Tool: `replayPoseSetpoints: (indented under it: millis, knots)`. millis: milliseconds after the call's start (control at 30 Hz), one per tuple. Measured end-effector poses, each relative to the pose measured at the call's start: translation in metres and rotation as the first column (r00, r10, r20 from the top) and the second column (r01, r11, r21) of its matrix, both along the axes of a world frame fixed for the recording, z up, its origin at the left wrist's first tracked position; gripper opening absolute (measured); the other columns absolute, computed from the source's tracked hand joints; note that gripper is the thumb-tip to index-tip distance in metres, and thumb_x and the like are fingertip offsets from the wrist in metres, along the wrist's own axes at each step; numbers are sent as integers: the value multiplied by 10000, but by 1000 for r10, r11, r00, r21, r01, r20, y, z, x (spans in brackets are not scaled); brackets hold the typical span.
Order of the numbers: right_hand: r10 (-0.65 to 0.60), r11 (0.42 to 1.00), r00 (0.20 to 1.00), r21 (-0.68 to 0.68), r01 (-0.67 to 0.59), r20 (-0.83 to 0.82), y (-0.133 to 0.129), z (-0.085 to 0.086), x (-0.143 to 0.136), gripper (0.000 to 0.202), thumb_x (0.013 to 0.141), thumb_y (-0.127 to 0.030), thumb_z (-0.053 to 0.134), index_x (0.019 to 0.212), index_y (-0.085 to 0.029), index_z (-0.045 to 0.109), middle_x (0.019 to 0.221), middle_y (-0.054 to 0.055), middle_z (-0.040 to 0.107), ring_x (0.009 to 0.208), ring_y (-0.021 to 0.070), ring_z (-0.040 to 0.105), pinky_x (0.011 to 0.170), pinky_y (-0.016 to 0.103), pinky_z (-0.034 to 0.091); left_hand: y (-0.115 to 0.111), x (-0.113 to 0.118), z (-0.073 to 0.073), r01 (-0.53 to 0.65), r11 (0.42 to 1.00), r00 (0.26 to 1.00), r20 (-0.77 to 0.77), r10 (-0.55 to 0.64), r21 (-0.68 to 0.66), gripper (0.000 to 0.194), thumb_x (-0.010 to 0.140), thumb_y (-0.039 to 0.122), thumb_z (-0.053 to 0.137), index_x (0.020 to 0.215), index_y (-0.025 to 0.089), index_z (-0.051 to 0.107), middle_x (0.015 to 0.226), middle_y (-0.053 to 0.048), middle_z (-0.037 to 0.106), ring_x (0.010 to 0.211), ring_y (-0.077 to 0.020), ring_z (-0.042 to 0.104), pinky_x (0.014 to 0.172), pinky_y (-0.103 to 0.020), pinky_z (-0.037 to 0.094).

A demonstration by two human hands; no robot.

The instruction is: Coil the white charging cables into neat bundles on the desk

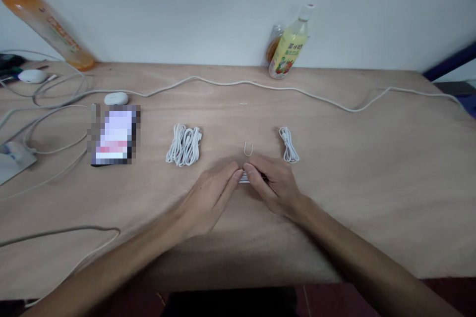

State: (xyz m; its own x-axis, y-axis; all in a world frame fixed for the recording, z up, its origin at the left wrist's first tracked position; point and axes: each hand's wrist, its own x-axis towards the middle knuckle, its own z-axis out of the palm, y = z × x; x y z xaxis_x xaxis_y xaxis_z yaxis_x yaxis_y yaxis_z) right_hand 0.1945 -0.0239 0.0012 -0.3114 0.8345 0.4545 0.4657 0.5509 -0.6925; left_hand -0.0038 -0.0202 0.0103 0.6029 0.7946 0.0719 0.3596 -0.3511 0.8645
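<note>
Evidently, I have the left hand (212, 193) and right hand (278, 183) both pinched on the white cable bundle (244, 178), which runs sideways, nearer the right.

The held white cable (244, 178), mostly hidden, shows short parallel strands running sideways. Just beyond it, a thin U-shaped tie (248, 153) lies open end away. White coiled cables (184, 145) lie left, a slimmer white coil (289, 145) right.
</note>
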Motion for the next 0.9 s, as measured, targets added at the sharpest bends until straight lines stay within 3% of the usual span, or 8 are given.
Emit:
replayPoseSetpoints:
  millis: [100,300,533,667,800,900]
  knots:
    - [-27,997,999,78,24,28,-1,0,1,290,1047,-194,506,764,-241,549,662,-14,527,598,158,459,597,312,371,0,1,1,-11,1000,1000,21,11,-15,381,1170,406,341,934,231,582,870,-31,672,833,-221,651,965,-429,566]
    - [-51,989,998,142,44,47,-5,0,-1,312,1056,-178,508,761,-231,594,662,-6,575,591,151,492,588,305,391,-2,2,4,4,998,998,63,0,-58,363,1174,376,359,930,228,583,912,-32,706,884,-217,676,924,-394,567]
    - [-95,978,994,191,83,55,-4,-2,-4,379,1043,-120,509,681,-234,511,578,-43,485,508,116,383,533,302,306,-5,4,2,24,992,997,75,-14,-125,388,1179,388,336,886,229,534,835,0,631,810,-195,628,796,-361,498]
    - [-62,988,997,141,57,34,-3,-1,-4,396,1045,-121,524,666,-228,482,561,-58,447,489,99,375,525,292,285,-6,4,4,43,992,995,96,-31,-120,381,1178,365,326,880,230,522,835,4,628,778,-180,615,767,-347,500]
    - [-50,999,999,19,51,-17,-3,1,-4,410,1043,-163,514,646,-230,437,563,-63,407,491,96,352,523,288,278,-6,3,1,46,999,998,38,-45,-21,343,1183,336,310,988,221,567,861,-10,664,772,-187,641,739,-350,515]
    - [-60,995,996,-83,55,-59,-2,4,-5,416,1037,-208,499,640,-237,375,570,-64,344,505,101,301,527,295,263,-3,2,-4,33,957,997,-74,-12,288,362,1183,314,293,1011,207,592,897,-47,676,812,-214,644,760,-373,544]
